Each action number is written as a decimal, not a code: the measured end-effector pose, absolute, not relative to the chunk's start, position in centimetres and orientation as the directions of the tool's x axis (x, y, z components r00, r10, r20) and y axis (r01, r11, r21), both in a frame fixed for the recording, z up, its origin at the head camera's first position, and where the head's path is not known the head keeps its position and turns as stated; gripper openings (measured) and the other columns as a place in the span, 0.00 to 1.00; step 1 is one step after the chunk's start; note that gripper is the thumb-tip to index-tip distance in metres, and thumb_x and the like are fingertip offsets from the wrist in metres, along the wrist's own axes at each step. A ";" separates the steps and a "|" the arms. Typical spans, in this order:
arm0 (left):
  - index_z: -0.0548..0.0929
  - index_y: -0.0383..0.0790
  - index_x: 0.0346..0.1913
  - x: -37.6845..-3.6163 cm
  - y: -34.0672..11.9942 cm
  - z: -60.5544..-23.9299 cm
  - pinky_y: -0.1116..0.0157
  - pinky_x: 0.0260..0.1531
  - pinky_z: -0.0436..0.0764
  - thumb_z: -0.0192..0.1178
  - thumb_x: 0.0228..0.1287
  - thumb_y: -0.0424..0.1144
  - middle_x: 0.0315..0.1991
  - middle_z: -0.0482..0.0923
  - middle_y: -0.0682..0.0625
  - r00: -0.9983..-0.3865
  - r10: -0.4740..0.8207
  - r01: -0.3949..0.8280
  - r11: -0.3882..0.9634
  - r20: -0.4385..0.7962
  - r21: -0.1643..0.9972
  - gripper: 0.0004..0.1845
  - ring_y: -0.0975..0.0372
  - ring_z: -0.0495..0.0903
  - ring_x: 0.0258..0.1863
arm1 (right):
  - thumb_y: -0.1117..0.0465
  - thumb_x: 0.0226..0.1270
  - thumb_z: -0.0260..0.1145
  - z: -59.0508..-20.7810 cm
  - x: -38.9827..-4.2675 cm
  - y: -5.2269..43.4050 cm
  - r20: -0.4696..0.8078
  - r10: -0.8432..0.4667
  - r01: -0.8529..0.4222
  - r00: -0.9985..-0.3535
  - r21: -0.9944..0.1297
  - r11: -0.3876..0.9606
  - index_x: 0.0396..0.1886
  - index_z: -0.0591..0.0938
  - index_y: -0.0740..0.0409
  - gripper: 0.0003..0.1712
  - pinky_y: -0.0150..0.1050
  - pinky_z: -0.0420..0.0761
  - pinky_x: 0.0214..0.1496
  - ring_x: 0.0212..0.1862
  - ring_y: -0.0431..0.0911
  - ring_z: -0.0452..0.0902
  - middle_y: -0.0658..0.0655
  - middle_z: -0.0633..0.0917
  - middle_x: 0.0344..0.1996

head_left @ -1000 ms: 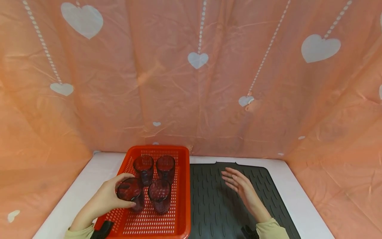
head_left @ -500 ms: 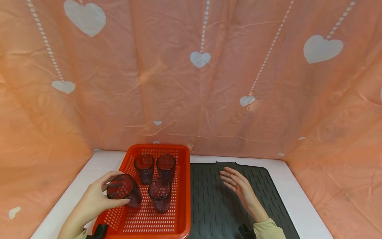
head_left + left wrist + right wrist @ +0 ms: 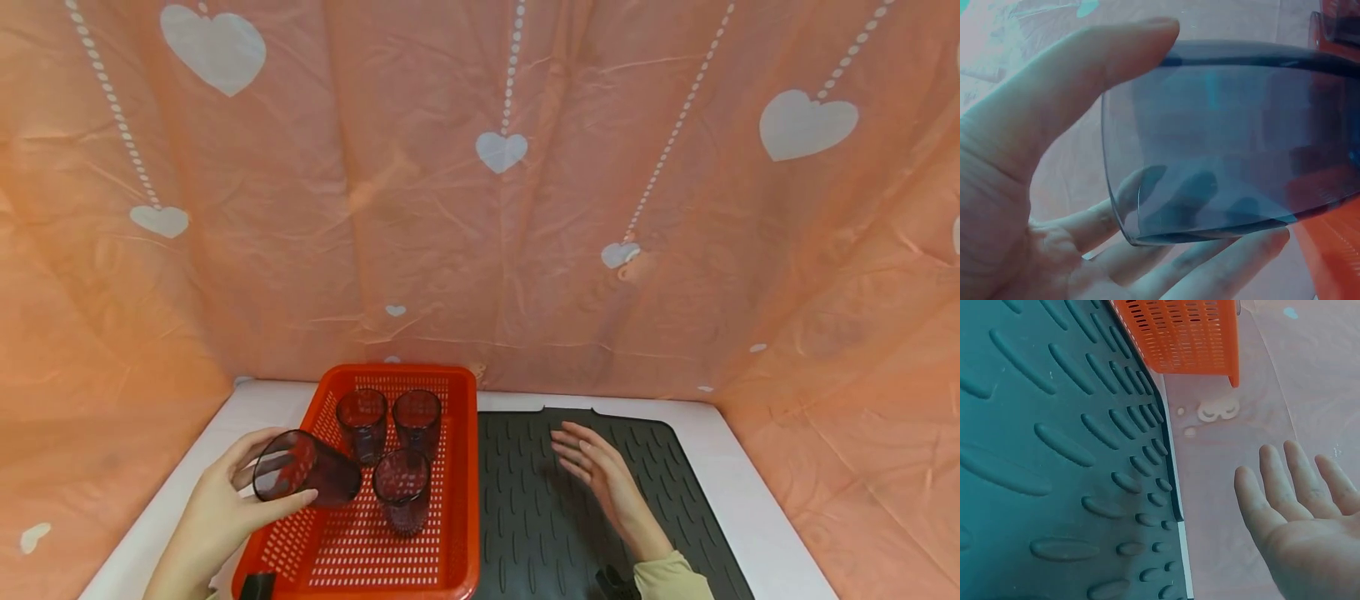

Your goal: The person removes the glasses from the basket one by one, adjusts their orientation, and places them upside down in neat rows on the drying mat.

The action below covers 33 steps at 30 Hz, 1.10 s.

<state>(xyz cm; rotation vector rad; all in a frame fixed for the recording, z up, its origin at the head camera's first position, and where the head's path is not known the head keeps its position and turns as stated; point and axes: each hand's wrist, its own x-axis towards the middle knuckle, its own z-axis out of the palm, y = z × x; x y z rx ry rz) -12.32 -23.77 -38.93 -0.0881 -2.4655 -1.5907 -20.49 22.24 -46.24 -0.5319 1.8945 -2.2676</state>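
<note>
Head view: my left hand (image 3: 217, 508) grips a tilted glass (image 3: 303, 479) above the orange basket (image 3: 457, 533), clearing its rim. Right of that basket, my right hand (image 3: 603, 483) hovers spread, empty, over the mat (image 3: 525, 517).

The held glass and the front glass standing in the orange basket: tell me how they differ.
The held glass is tipped on its side, mouth toward the person; the front glass stands upright. The held glass is gripped by the left hand above the basket's left edge; the front glass rests untouched on the floor of the orange basket. Both are dark, tinted, see-through tumblers of similar size.
</note>
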 end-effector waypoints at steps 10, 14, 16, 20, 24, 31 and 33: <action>0.69 0.40 0.65 -12.0 -23.2 -38.7 0.70 0.36 0.81 0.73 0.47 0.25 0.54 0.76 0.52 -0.974 -0.120 0.177 0.132 0.193 0.975 0.40 0.67 0.80 0.47 | 0.60 0.80 0.41 -46.1 -20.5 22.0 0.200 -0.336 -0.130 -0.920 -0.967 -0.219 0.71 0.58 0.68 0.26 0.51 0.65 0.65 0.67 0.66 0.58 0.74 0.64 0.65; 0.69 0.39 0.65 -12.1 -23.0 -38.5 0.70 0.37 0.81 0.72 0.48 0.23 0.54 0.77 0.50 -0.973 -0.142 0.177 0.057 0.183 0.983 0.39 0.66 0.80 0.47 | 0.60 0.80 0.40 -46.0 -20.7 21.9 0.212 -0.350 -0.140 -0.912 -0.965 -0.220 0.71 0.58 0.68 0.26 0.49 0.66 0.65 0.67 0.64 0.59 0.73 0.64 0.65; 0.68 0.40 0.65 -12.1 -22.9 -38.3 0.71 0.38 0.81 0.71 0.49 0.24 0.54 0.77 0.50 -0.975 -0.150 0.159 0.042 0.163 0.986 0.38 0.65 0.80 0.47 | 0.60 0.80 0.41 -45.8 -20.8 21.8 0.207 -0.347 -0.134 -0.915 -0.966 -0.222 0.71 0.58 0.67 0.26 0.49 0.65 0.65 0.67 0.63 0.60 0.72 0.65 0.65; 0.68 0.39 0.64 -12.3 -22.4 -37.8 0.70 0.39 0.81 0.70 0.51 0.24 0.54 0.77 0.50 -0.973 -0.168 0.160 -0.013 0.156 0.987 0.36 0.64 0.80 0.48 | 0.59 0.80 0.42 -45.6 -20.9 21.6 0.198 -0.345 -0.125 -0.917 -0.967 -0.223 0.71 0.58 0.67 0.26 0.51 0.64 0.66 0.66 0.61 0.62 0.73 0.63 0.66; 0.68 0.37 0.63 -12.8 -21.7 -37.3 0.69 0.39 0.81 0.68 0.51 0.21 0.54 0.77 0.50 -0.970 -0.168 0.193 -0.089 0.176 0.977 0.35 0.63 0.80 0.48 | 0.60 0.80 0.40 -45.3 -21.0 21.4 0.205 -0.351 -0.133 -0.914 -0.966 -0.220 0.72 0.58 0.66 0.26 0.53 0.63 0.66 0.67 0.61 0.61 0.73 0.63 0.66; 0.66 0.35 0.64 -13.9 -19.7 -36.7 0.67 0.41 0.81 0.66 0.54 0.20 0.56 0.72 0.48 -0.971 -0.165 0.204 -0.209 0.171 0.956 0.34 0.61 0.80 0.47 | 0.59 0.79 0.42 -44.9 -21.3 21.0 0.199 -0.337 -0.123 -0.920 -0.965 -0.233 0.71 0.59 0.64 0.26 0.50 0.65 0.65 0.66 0.59 0.62 0.73 0.63 0.66; 0.66 0.35 0.64 -14.2 -19.0 -36.5 0.67 0.41 0.81 0.65 0.54 0.19 0.56 0.71 0.47 -0.971 -0.164 0.212 -0.242 0.175 0.947 0.34 0.61 0.81 0.46 | 0.60 0.79 0.42 -44.8 -21.4 20.9 0.216 -0.349 -0.138 -0.912 -0.962 -0.236 0.71 0.59 0.64 0.25 0.50 0.64 0.66 0.67 0.60 0.62 0.73 0.62 0.67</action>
